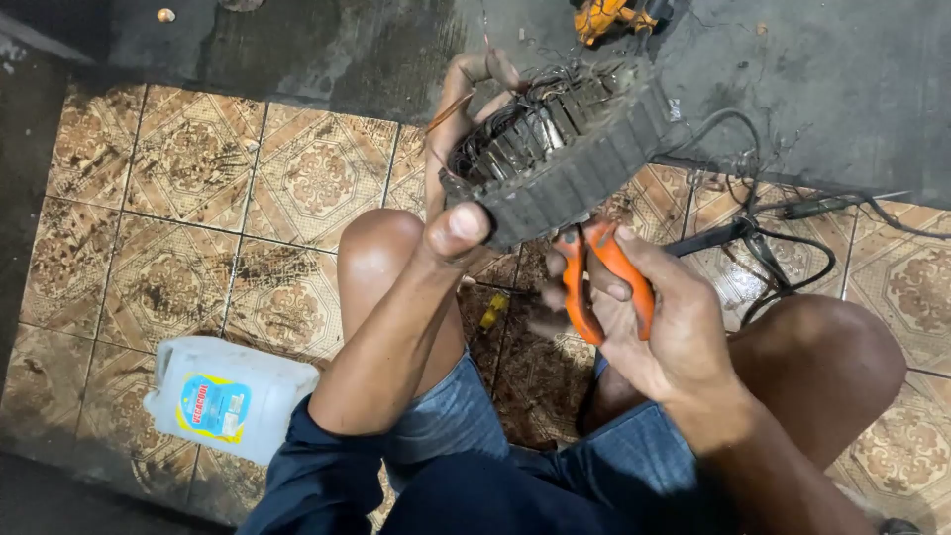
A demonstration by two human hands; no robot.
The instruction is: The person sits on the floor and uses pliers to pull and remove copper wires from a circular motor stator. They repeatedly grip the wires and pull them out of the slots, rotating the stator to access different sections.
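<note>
Above the tiled floor [198, 188], between the knees, the left hand [461, 233] gripped the stator [565, 149] by its rim, tilting the windings upward for access, while the right hand [644, 317] clasped orange-handled pliers [604, 277] just beneath it.

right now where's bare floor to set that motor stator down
Free: the patterned tiles left of the left knee, above the white plastic jug. Crowded: right of the stator, where black cables tangle beside the right hand and orange-handled pliers; between the knees it is tight.
</note>
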